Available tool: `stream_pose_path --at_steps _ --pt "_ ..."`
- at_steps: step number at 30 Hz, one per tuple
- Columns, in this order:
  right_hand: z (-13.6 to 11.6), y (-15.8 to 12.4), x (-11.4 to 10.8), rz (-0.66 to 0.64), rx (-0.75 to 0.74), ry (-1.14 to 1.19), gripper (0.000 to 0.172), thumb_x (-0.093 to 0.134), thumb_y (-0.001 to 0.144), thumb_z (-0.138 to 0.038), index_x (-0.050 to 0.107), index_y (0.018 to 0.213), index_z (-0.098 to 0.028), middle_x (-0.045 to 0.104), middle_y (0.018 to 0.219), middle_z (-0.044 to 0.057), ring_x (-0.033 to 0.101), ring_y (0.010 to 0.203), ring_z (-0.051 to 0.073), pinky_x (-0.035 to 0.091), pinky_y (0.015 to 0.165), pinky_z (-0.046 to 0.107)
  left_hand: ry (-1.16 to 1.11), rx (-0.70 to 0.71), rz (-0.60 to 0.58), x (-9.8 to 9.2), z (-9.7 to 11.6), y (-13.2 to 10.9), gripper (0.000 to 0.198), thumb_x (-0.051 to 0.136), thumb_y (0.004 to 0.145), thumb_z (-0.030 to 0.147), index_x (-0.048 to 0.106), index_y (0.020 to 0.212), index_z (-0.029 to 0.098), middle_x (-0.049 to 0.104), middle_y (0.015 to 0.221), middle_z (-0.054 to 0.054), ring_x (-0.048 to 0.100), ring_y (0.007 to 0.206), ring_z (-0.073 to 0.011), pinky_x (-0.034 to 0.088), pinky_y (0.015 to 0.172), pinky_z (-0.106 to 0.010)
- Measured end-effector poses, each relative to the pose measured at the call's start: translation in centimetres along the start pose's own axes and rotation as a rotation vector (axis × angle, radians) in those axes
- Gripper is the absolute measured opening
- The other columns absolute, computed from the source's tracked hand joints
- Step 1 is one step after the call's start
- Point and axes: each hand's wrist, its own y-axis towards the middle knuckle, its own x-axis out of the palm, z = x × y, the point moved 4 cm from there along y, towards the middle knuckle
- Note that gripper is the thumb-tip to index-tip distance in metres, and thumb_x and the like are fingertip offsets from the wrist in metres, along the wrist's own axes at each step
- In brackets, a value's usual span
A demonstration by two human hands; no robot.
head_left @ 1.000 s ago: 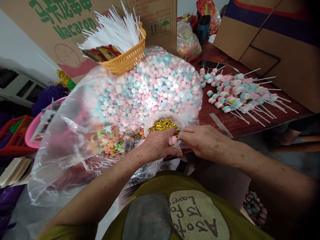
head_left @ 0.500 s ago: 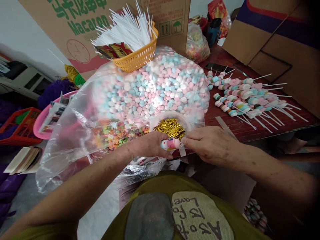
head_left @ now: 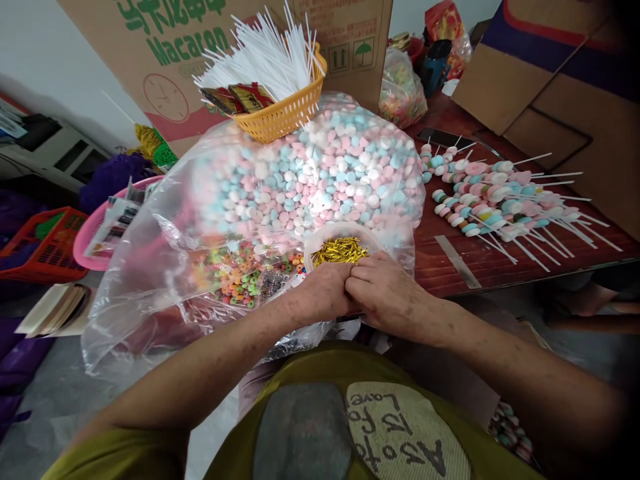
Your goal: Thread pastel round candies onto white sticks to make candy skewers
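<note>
My left hand [head_left: 323, 293] and my right hand [head_left: 383, 293] are pressed together, fingers curled, just in front of a white bowl [head_left: 325, 237] of gold twist ties [head_left: 340, 251]. What they hold is hidden between them. Behind the bowl lies a big clear bag [head_left: 310, 180] full of pink, blue and white marshmallow candies. Colourful ring candies [head_left: 240, 277] show through the plastic to the left of my left hand.
A yellow basket [head_left: 285, 113] of white sticks rests on the bag. Finished candy skewers [head_left: 495, 197] lie on the red table [head_left: 450, 267] at the right, beside a phone [head_left: 440, 138]. Cardboard boxes [head_left: 165, 53] stand behind. A pink basin [head_left: 87, 233] and a red basket [head_left: 35, 247] sit left.
Half a second ago a pink and blue candy showed in my left fingers; now both hands have closed together over it and it is hidden.
</note>
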Motion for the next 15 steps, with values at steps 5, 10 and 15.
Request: stream_pose_path --at_steps 5,10,15 --pt "1.5 0.0 -1.5 0.062 0.074 0.075 0.024 0.039 0.091 -0.015 0.052 0.071 -0.016 0.054 0.067 0.003 0.046 0.068 0.016 0.026 0.064 0.03 -0.502 0.056 -0.112 -5.0 -2.0 -3.3 0.072 0.071 0.071 0.033 0.039 0.135 0.025 0.058 0.123 -0.011 0.064 0.09 -0.0201 0.05 0.073 -0.031" --pt "1.4 0.2 -3.1 0.047 0.031 0.043 0.027 0.04 0.092 -0.016 0.046 0.067 -0.017 0.049 0.065 0.002 0.043 0.067 0.016 0.026 0.064 0.03 -0.624 -0.021 -0.352 -3.2 -3.6 -6.0 0.031 0.057 0.085 0.045 0.057 0.1 0.017 0.063 0.085 -0.004 0.06 0.074 -0.0144 0.048 0.064 -0.024" --pt "0.3 1.7 -1.7 -0.016 -0.066 0.005 0.026 0.038 0.09 -0.014 0.05 0.067 -0.017 0.049 0.064 0.003 0.04 0.065 0.016 0.025 0.064 0.031 -0.849 -0.153 -0.319 0.4 -3.1 -6.1 0.035 0.052 0.085 0.055 0.048 0.087 0.02 0.049 0.06 0.005 0.039 0.039 -0.0055 0.026 0.032 -0.015"
